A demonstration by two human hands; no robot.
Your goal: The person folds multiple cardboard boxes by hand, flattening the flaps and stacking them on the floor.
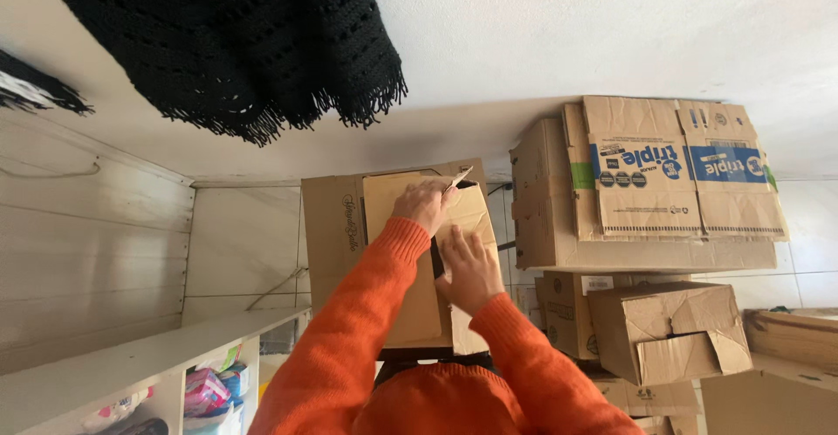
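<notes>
Box (397,226): brown cardboard, standing straight ahead of me at arm's reach, against the wall. Its long axis ran up and down in the head view. A lighter flap lay across the front, with a torn corner (459,177) sticking up at the top edge.

Left hand (425,204): the farther one out, at the box's top edge just beside the torn corner. Fingers were curled over the edge of the flap and closed on the cardboard. I could not see the fingertips behind it.

Right hand (469,269): lower and nearer to me, lying flat on the front face. It was open with fingers together and pointing up, and it gripped nothing. A dark gap in the box front showed between the two hands.

Relation noted: both hands were on the box, left above right and nearly in line along its long axis. The box lay directly beyond both palms. The orange sleeves ran up from the bottom of the view.

Surroundings: a stack of flattened cartons (646,182) just right of the box, with a crumpled carton (668,330) below it. A white shelf (131,365) stood lower left, holding small coloured packets. A black fringed shawl (236,42) hung upper left, well apart from the hands.
</notes>
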